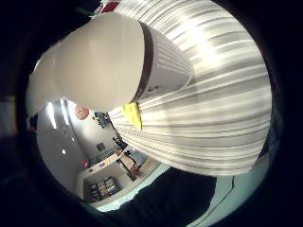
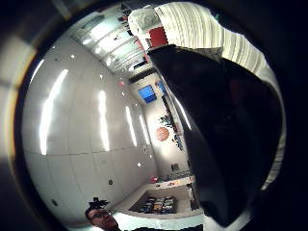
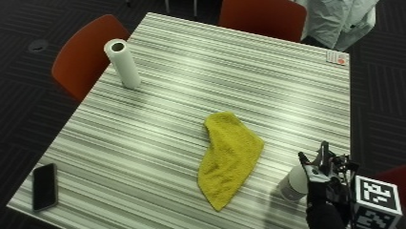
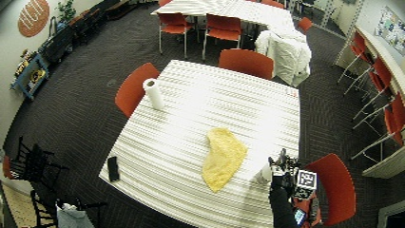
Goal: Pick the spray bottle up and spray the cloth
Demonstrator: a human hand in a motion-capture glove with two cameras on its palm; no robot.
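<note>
The spray bottle (image 3: 296, 183), one white bottle, stands on the striped surface (image 3: 254, 76) near its corner at about four o'clock from the middle. The gloved right hand (image 3: 323, 191) is at its far side; whether the fingers wrap the bottle or only touch it I cannot tell. In the little-finger palm view the bottle's pale body (image 1: 109, 66) fills much of the sight, so it is close to the palm. One yellow cloth (image 3: 228, 157) lies crumpled just beside the bottle, toward nine o'clock. One paper towel roll (image 3: 122, 62) stands upright at ten o'clock, and one dark phone (image 3: 44, 187) lies flat at seven. Three red chairs (image 4: 245, 61) ring the surface on dark carpet.
</note>
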